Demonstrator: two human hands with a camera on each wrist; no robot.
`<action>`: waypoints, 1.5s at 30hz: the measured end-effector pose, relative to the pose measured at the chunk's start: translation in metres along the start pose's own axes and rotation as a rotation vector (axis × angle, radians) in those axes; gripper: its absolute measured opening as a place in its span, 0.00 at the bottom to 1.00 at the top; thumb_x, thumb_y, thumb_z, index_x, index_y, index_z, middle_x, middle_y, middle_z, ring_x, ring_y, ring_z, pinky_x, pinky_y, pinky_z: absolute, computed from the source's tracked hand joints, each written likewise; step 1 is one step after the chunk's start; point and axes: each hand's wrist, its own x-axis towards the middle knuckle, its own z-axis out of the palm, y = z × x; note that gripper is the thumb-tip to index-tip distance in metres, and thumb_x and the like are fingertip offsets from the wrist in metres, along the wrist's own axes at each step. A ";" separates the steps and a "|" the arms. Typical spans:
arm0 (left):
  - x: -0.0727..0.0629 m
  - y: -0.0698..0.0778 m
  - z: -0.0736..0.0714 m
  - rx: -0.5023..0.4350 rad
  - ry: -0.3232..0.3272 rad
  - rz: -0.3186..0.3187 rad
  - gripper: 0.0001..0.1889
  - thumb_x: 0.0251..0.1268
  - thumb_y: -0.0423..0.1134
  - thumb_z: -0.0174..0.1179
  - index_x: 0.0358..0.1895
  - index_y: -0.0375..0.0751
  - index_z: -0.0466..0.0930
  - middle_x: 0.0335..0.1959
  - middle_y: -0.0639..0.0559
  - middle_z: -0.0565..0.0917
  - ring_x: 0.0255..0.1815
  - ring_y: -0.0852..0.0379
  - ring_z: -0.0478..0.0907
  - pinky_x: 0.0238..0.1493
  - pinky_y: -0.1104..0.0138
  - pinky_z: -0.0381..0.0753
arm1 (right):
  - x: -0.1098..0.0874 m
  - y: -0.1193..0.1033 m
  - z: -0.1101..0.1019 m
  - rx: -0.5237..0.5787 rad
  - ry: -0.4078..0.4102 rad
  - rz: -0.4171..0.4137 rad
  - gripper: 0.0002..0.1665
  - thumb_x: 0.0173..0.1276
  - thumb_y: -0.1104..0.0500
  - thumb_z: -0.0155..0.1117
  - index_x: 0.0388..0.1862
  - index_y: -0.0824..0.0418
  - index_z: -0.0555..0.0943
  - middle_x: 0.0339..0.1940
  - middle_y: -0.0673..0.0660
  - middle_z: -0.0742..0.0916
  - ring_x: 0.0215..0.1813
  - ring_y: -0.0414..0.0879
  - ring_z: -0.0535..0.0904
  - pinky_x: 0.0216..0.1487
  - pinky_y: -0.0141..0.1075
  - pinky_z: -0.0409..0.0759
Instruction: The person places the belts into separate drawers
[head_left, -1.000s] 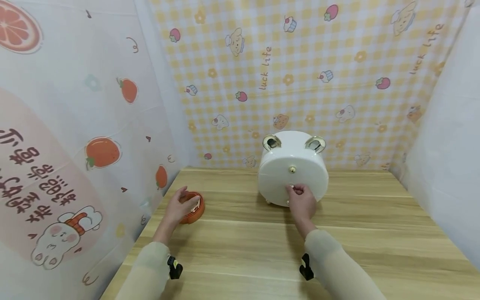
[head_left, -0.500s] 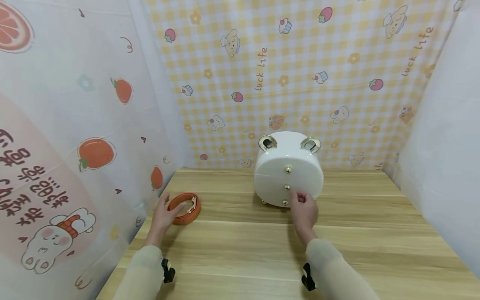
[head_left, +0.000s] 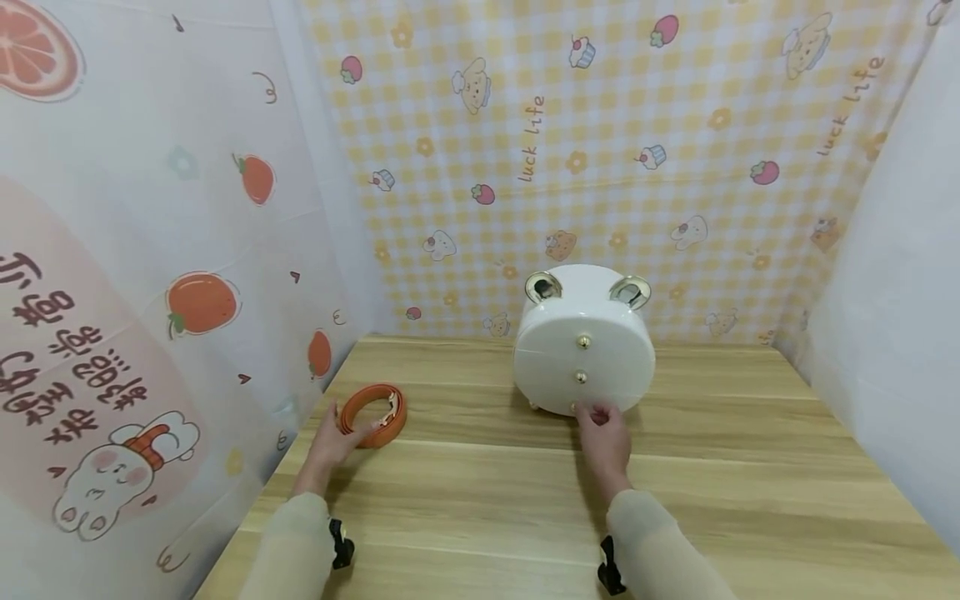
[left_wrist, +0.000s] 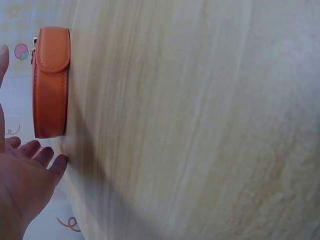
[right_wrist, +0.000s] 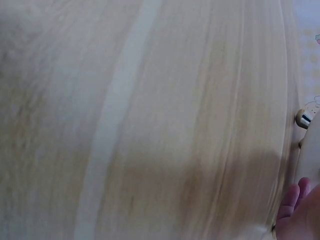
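Observation:
A round white jewelry box [head_left: 547, 367] stands at the back, with gold ring ears on top and a column of gold knobs down its front. At the lowest knob, my right hand [head_left: 606, 437] pinches with thumb and fingertips, partly hiding the knob. In the right wrist view only the fingers [right_wrist: 290, 202] and a slice of the box at the right edge show. To the left lies a coiled orange belt [head_left: 392, 432] with a gold buckle. My left hand [head_left: 330, 442] is spread beside it, thumb and fingers either side of its near left rim; the left wrist view shows these fingers relaxed.
The wooden table [head_left: 465, 500] runs back to a yellow checked cloth wall [head_left: 450, 142]. A printed white cloth [head_left: 300, 208] closes the left side, a plain white one [head_left: 900, 292] the right. A gold foot [right_wrist: 302, 119] props the box.
My right hand has gone down from the middle knob to the lowest one, coming off the box front in between. My left hand has drawn back left from over the belt to its rim.

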 end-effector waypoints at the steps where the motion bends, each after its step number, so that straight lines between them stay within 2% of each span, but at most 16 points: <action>1: 0.000 -0.001 0.000 0.009 -0.006 -0.002 0.63 0.60 0.54 0.70 0.78 0.32 0.27 0.77 0.26 0.41 0.77 0.30 0.39 0.73 0.40 0.43 | 0.000 0.001 0.001 0.004 -0.002 0.002 0.29 0.71 0.45 0.63 0.56 0.67 0.75 0.51 0.64 0.81 0.53 0.56 0.76 0.55 0.47 0.72; 5: 0.001 -0.007 0.002 0.028 -0.029 0.008 0.64 0.58 0.55 0.71 0.77 0.29 0.27 0.76 0.24 0.46 0.77 0.30 0.42 0.73 0.39 0.44 | 0.001 0.004 0.006 0.019 -0.001 0.005 0.27 0.70 0.47 0.64 0.55 0.67 0.75 0.51 0.64 0.82 0.53 0.56 0.77 0.54 0.46 0.72; 9: 0.001 -0.007 0.005 0.048 -0.048 0.018 0.65 0.58 0.55 0.71 0.77 0.26 0.27 0.76 0.24 0.44 0.77 0.29 0.41 0.72 0.38 0.44 | 0.001 0.003 0.012 0.021 0.017 0.002 0.24 0.69 0.49 0.65 0.53 0.65 0.76 0.49 0.64 0.83 0.52 0.56 0.77 0.53 0.46 0.72; 11: 0.001 -0.005 0.006 0.067 -0.051 0.013 0.66 0.58 0.55 0.71 0.77 0.27 0.26 0.77 0.24 0.40 0.77 0.28 0.38 0.72 0.38 0.43 | 0.001 0.003 0.013 0.022 0.023 0.004 0.23 0.69 0.49 0.66 0.52 0.65 0.76 0.48 0.64 0.83 0.51 0.56 0.77 0.52 0.45 0.71; 19: 0.012 -0.007 0.015 0.206 0.018 0.051 0.66 0.50 0.59 0.74 0.77 0.27 0.39 0.74 0.24 0.54 0.73 0.27 0.49 0.68 0.34 0.48 | 0.005 0.003 0.017 0.024 0.062 0.039 0.22 0.71 0.48 0.64 0.51 0.64 0.76 0.47 0.63 0.82 0.49 0.56 0.77 0.52 0.47 0.71; 23: 0.014 -0.007 0.020 0.242 0.036 0.053 0.67 0.48 0.61 0.74 0.77 0.26 0.37 0.74 0.24 0.52 0.74 0.26 0.47 0.68 0.34 0.43 | 0.006 0.002 0.016 0.023 0.104 0.052 0.20 0.71 0.49 0.64 0.49 0.65 0.77 0.45 0.63 0.82 0.48 0.56 0.77 0.52 0.48 0.71; 27: 0.013 -0.005 0.024 0.255 0.039 0.035 0.70 0.48 0.61 0.75 0.77 0.26 0.33 0.75 0.24 0.48 0.75 0.27 0.42 0.69 0.35 0.39 | 0.006 0.002 0.016 0.008 0.126 0.060 0.20 0.71 0.50 0.64 0.49 0.65 0.78 0.45 0.63 0.84 0.48 0.56 0.79 0.52 0.49 0.73; 29: 0.012 -0.004 0.025 0.265 0.047 0.039 0.70 0.48 0.61 0.75 0.77 0.26 0.33 0.75 0.24 0.49 0.74 0.27 0.43 0.69 0.35 0.40 | 0.006 0.002 0.018 0.001 0.130 0.057 0.20 0.71 0.49 0.63 0.49 0.65 0.78 0.45 0.63 0.84 0.48 0.57 0.79 0.53 0.50 0.73; 36: 0.007 -0.009 0.021 0.267 0.109 0.078 0.59 0.46 0.58 0.77 0.75 0.30 0.52 0.69 0.27 0.64 0.68 0.29 0.57 0.63 0.33 0.48 | 0.003 0.001 0.027 -0.004 0.138 0.059 0.18 0.70 0.50 0.63 0.46 0.65 0.79 0.43 0.64 0.86 0.47 0.58 0.80 0.51 0.50 0.73; 40: 0.006 -0.012 0.018 0.239 0.112 0.088 0.58 0.47 0.57 0.77 0.74 0.30 0.53 0.69 0.28 0.65 0.67 0.29 0.58 0.63 0.34 0.48 | 0.000 0.000 0.029 0.005 0.167 0.052 0.17 0.69 0.52 0.64 0.44 0.65 0.80 0.41 0.63 0.86 0.45 0.58 0.80 0.50 0.50 0.73; 45: 0.003 -0.014 0.016 0.219 0.108 0.085 0.57 0.46 0.55 0.78 0.74 0.31 0.54 0.68 0.29 0.66 0.68 0.30 0.59 0.65 0.35 0.50 | -0.008 0.001 0.030 0.022 0.158 0.062 0.16 0.68 0.52 0.64 0.43 0.64 0.80 0.40 0.62 0.87 0.44 0.56 0.81 0.49 0.49 0.73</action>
